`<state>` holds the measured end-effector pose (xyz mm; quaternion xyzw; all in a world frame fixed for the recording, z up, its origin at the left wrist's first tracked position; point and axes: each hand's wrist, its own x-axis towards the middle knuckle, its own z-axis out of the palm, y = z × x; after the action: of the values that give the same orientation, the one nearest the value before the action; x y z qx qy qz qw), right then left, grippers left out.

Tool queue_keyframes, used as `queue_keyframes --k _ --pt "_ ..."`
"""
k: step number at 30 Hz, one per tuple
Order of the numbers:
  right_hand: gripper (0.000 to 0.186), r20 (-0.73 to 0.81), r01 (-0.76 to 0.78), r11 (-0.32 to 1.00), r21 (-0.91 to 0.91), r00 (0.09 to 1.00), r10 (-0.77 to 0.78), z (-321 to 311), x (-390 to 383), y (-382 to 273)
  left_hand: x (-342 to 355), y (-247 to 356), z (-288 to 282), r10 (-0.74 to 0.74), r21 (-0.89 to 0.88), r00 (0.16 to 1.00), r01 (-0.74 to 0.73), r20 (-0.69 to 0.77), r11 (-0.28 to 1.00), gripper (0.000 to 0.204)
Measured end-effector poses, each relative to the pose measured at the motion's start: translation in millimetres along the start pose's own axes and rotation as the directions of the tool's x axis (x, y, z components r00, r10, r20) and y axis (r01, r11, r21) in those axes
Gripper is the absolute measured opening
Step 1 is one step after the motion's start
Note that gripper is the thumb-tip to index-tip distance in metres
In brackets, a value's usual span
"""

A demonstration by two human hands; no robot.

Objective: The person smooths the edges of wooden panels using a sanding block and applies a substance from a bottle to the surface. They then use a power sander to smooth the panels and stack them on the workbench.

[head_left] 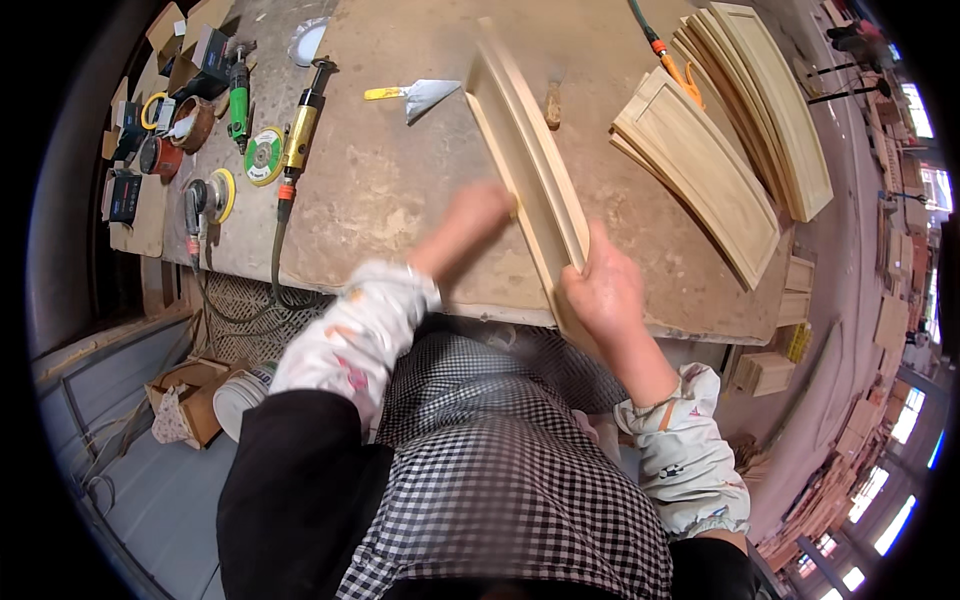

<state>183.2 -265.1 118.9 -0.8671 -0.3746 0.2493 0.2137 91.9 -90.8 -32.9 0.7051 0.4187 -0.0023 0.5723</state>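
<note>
My right hand is closed around the near part of a long, pale wooden panel with a raised rim, standing tilted on edge over the bench. At the panel's left side, my blurred left hand has its fingers curled against it, with something small and yellow partly hidden in them. A putty knife with a yellow handle lies beyond that hand. A short wooden-handled tool lies just right of the panel.
The worn workbench holds stacked curved panels, an orange air gun, a yellow air tool, sanders, a green grinder and boxes. Below are a bucket, a cardboard box and wood offcuts.
</note>
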Motion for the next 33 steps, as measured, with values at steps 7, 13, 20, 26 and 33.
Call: queue_keyframes --k 7,13,20,26,33 --pt "0.044 -0.021 0.031 0.997 -0.064 0.999 -0.032 8 1 4 117 17 -95 0.251 0.409 0.945 -0.149 -0.209 0.9 0.022" --pt "0.046 -0.048 0.011 0.998 -0.066 0.999 -0.014 12 1 -1 -66 -25 63 0.141 0.208 0.99 -0.136 -0.01 0.969 0.028" --pt "0.047 -0.067 -0.035 0.991 -0.128 0.997 0.026 10 7 6 -51 -38 -5 0.453 0.444 0.89 -0.385 -0.053 0.809 0.031" --pt "0.042 -0.071 -0.092 0.987 -0.134 0.994 0.083 12 15 -10 77 30 -154 0.799 0.863 0.405 -0.044 -0.445 0.503 0.018" --pt "0.045 -0.077 -0.163 0.982 -0.092 0.985 0.156 19 15 -9 115 40 -133 0.589 0.832 0.796 -0.225 -0.144 0.507 0.025"
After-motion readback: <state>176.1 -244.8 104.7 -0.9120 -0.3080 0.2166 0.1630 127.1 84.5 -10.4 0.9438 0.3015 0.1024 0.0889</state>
